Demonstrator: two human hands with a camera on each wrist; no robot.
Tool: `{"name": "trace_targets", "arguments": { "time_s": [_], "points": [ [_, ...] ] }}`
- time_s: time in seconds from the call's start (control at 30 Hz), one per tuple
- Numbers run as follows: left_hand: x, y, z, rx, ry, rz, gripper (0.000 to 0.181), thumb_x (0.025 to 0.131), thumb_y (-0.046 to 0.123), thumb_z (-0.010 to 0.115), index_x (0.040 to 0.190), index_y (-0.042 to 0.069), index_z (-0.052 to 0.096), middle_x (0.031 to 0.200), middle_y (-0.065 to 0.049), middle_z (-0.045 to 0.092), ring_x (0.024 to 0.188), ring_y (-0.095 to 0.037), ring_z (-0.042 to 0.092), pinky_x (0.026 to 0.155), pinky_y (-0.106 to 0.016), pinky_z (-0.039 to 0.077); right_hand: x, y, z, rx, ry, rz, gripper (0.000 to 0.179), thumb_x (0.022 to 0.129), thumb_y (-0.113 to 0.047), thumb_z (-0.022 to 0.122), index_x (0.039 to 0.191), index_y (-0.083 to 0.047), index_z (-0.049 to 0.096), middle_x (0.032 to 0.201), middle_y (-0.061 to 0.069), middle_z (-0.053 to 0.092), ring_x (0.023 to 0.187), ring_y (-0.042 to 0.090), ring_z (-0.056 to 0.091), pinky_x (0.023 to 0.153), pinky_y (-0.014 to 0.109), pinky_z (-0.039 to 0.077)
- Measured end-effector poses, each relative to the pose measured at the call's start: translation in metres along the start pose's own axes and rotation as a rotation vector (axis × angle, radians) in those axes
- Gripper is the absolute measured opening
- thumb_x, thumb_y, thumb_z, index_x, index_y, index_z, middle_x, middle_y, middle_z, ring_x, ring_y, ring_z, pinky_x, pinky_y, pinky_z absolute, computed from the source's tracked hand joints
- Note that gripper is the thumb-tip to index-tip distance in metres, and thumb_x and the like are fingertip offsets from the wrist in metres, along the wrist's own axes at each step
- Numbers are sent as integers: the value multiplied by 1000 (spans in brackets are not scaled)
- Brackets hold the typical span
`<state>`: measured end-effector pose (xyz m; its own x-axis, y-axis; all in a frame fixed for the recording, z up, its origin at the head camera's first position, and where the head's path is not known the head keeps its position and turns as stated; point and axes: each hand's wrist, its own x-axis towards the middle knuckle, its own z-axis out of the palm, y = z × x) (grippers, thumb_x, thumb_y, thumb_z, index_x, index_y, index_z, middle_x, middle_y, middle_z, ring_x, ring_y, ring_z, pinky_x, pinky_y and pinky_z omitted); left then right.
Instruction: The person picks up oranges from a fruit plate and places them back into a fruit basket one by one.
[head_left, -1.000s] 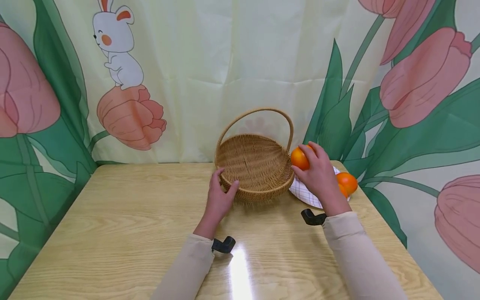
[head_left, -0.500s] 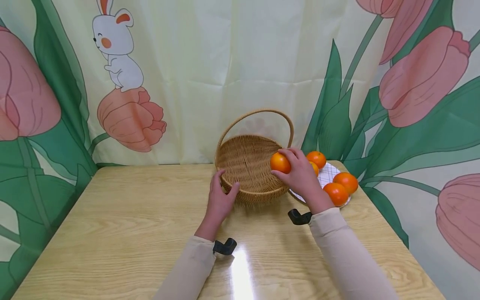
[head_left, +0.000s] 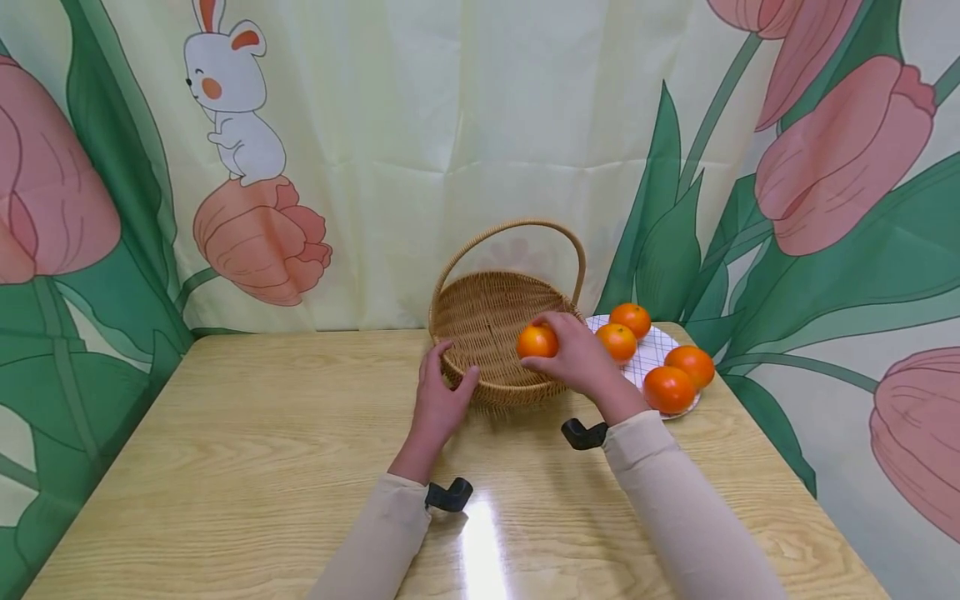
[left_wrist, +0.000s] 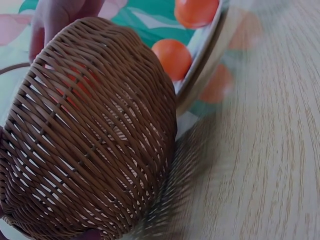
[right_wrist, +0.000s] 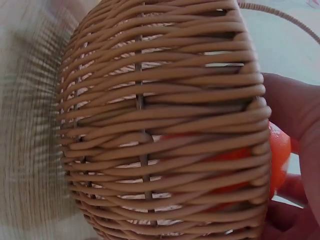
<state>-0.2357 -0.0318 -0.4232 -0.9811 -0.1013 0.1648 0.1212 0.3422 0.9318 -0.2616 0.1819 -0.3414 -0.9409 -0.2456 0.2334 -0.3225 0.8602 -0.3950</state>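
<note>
A round wicker basket with a tall arched handle stands at the back middle of the table. My left hand holds its front left rim, fingers and thumb spread along the edge. Over the basket's right side, my right hand grips an orange between thumb and fingers. Through the weave in the right wrist view, the orange shows inside the rim, with the right hand reaching over it. The left wrist view shows the outside of the basket from close by.
Right of the basket, a white plate with a grid pattern bears several more oranges. The wooden table reaches back to a curtain printed with tulips and a rabbit.
My right hand has carried the orange leftward and down, from beside the basket's right rim to inside it, uncovering the plate. My left hand has stayed on the rim.
</note>
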Motion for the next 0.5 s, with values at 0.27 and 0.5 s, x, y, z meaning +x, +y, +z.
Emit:
{"name": "trace_targets", "arguments": {
  "time_s": [0.27,0.5],
  "points": [
    [1,0,1,6,12,-40,68,76,66,53,133,37,29,143,1,29,132,-28,32,103,-52,34,5,-1,4,-31,-110,-23,53,69,-51,73,110,-25,52,98,-2,60,83,19,55,72,33,47],
    [1,1,2,9,18,-42,63,81,52,59,133,35,30,141,1,30,129,-30,35,101,-53,35,8,-3,5,-51,-192,-34,54,66,-58,71,108,-27,53,96,-2,61,79,19,55,66,29,46]
  ]
}}
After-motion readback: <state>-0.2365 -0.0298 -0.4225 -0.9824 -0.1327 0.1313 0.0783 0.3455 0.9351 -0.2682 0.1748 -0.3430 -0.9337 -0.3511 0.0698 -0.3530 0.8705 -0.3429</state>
